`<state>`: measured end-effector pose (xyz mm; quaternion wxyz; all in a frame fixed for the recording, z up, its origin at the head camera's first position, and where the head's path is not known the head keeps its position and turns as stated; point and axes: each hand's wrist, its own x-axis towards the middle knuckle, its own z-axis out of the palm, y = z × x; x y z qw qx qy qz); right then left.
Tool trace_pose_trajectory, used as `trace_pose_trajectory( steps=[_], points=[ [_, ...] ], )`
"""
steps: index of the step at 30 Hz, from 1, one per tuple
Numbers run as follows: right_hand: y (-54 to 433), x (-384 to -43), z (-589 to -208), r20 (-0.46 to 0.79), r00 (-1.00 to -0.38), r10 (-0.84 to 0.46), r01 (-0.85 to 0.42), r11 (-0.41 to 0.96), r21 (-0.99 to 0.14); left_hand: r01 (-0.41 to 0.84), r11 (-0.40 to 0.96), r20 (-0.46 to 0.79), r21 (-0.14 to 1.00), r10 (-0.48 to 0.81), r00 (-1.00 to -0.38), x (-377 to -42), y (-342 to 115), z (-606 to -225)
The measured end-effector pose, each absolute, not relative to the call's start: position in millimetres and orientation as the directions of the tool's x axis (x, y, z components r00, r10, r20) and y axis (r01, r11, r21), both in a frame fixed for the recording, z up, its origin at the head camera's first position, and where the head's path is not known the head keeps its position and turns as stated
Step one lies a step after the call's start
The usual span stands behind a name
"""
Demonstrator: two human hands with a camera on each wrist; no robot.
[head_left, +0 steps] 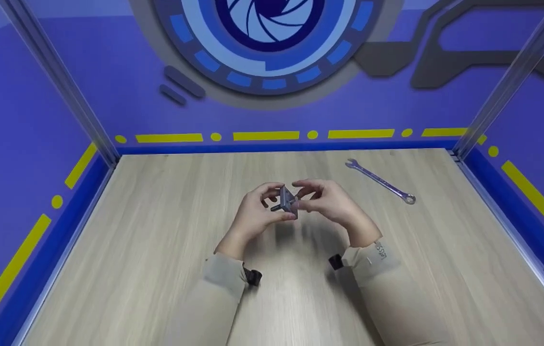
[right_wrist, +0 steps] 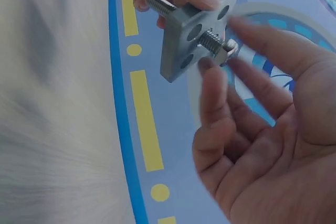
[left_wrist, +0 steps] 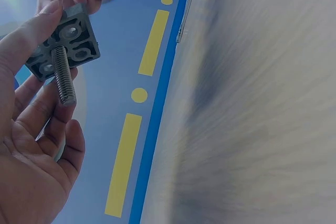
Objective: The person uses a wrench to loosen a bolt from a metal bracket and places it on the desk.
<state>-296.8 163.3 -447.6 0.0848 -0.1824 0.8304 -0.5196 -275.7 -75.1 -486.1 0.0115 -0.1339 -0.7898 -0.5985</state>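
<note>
My left hand (head_left: 252, 214) holds a small square grey metal plate (head_left: 286, 198) by its edges between thumb and fingers, above the table. The plate has a hole near each corner and a ribbed, hollow back. Through its middle runs a threaded bolt (left_wrist: 64, 77). In the right wrist view the hex bolt head (right_wrist: 226, 52) stands off the flat face, with thread showing between. Around that head my right hand (head_left: 327, 201) has its thumb and fingertips curled; they are blurred, and the exact contact is hard to see.
A combination wrench (head_left: 380, 180) lies on the wooden table (head_left: 156, 269) at the back right. Blue walls (head_left: 277, 117) with yellow markings and metal corner posts (head_left: 507, 89) enclose the table at the back and sides.
</note>
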Motion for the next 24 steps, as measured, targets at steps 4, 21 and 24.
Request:
trace_pose_trajectory(
  steps=[4,21,24],
  points=[
    [161.8,-296.8,-451.1,-0.033,-0.949,-0.312,-0.124,0.467,-0.875,0.234,0.253,0.189,0.939,0.192,-0.963,-275.9,-74.5,-486.7],
    [164.9,-297.0,-450.9,-0.014,-0.938,-0.347,-0.139,0.413,-0.9,0.251,0.283,0.197,0.926,0.206,-0.959,-274.3,-73.5,-487.4],
    [165.3,-296.7,-449.6,0.007,-0.932,-0.362,-0.157,0.385,-0.909,0.252,0.28,0.199,0.926,0.204,-0.959,-274.5,-73.8,-487.5]
  ],
)
